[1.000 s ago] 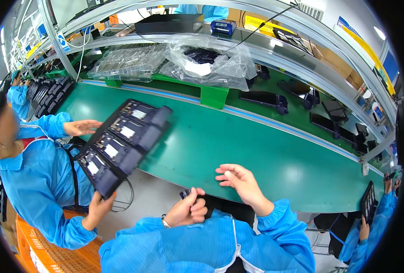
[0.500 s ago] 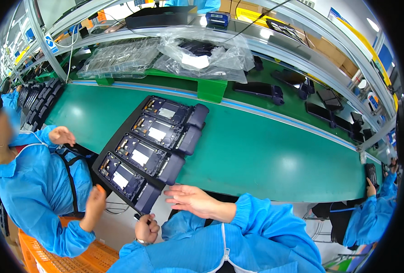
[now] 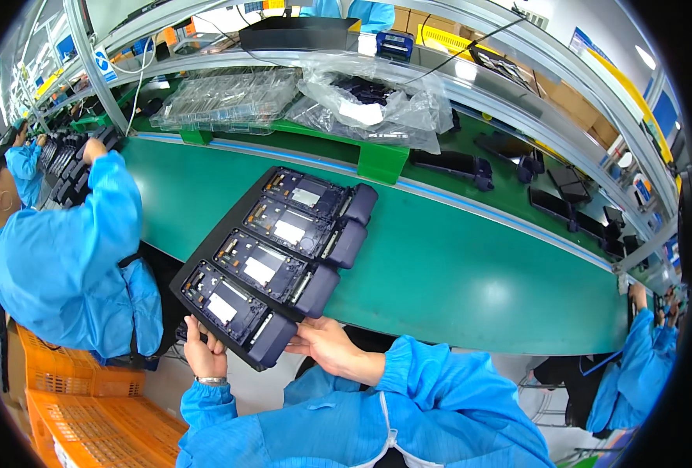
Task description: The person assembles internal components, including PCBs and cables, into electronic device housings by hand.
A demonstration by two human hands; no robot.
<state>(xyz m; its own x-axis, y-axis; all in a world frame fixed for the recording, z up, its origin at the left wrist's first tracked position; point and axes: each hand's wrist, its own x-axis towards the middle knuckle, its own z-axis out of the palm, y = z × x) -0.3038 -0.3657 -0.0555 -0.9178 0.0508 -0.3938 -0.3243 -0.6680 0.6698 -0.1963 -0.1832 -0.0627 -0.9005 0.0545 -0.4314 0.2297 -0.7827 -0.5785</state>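
Observation:
A black tray [image 3: 204, 244] lies aslant across the near edge of the green work surface, its near end jutting out toward me. It bears several dark handheld-device housings [image 3: 254, 265] in a row, each with an open inside, a white rectangle and a thick rounded end at the right. My left hand [image 3: 205, 355] grips the tray's near left edge, the thumb up at the rim and the other fingers partly under it. My right hand [image 3: 330, 347] is closed at the near right side, beside the rounded ends, its fingertips partly hidden beneath the tray.
A co-worker in blue [image 3: 65, 249] sits at the left, one arm stretched toward stacked dark devices [image 3: 65, 168]. Orange crates [image 3: 88, 417] stand at lower left. Clear plastic trays [image 3: 225, 97] and a plastic bag [image 3: 408, 109] rest on a green stand [image 3: 381, 162] behind. Another worker [image 3: 631, 382] is far right.
My left hand has risen to the tray's near left edge and taken hold; my right hand has closed on its right side. The co-worker has turned away, reaching toward the stacked devices.

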